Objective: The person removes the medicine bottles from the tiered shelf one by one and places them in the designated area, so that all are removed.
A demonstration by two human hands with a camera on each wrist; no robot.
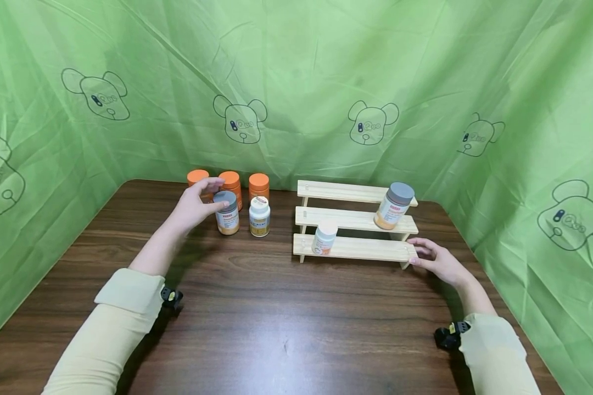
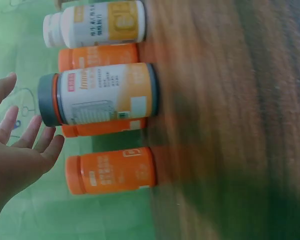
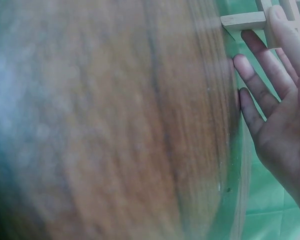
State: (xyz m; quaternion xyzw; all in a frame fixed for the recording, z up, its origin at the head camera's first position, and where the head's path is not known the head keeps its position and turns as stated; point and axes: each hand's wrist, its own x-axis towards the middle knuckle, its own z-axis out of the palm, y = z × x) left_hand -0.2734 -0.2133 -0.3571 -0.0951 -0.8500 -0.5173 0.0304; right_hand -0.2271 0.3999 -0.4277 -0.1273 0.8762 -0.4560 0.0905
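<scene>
My left hand is at a grey-lidded supplement bottle, thumb beside the lid and fingers reaching behind. In the left wrist view the spread fingers are close to the grey lid without closing round it. A small white-capped bottle stands just right of that bottle. My right hand holds the right end of a three-tier wooden rack at its lowest tier, thumb in front, fingers behind. Another grey-lidded bottle stands on the middle tier; a small white bottle is on the lowest tier.
Behind the left bottles stand an orange bottle, a second orange bottle and a third orange bottle, partly covered by my hand. A green printed cloth encloses the back and sides of the brown wooden table.
</scene>
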